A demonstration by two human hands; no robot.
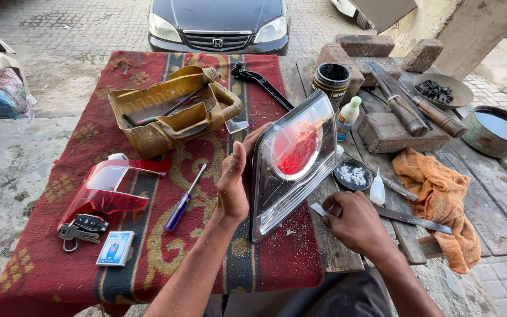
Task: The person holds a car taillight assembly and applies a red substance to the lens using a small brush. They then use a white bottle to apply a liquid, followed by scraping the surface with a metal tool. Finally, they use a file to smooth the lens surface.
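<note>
My left hand [234,182] holds a car tail light [291,161] upright on its edge, fingers along its left rim; the lamp has a grey housing and a red inner lens. My right hand [354,220] rests at the lamp's lower right corner, fingers curled over the end of a flat metal file [409,218] lying on the wooden table [347,252]. A small black lid with white powder [352,174] and a little white squeeze bottle [377,191] sit just beyond my right hand.
A red patterned rug [48,258] covers the left of the table, bearing a red lens cover [105,191], blue-handled screwdriver [183,201], keys [80,230], a small box [115,248] and a cut yellow jug [171,111]. An orange rag [441,199], bricks, bowls lie right. A dark car [218,23] stands behind.
</note>
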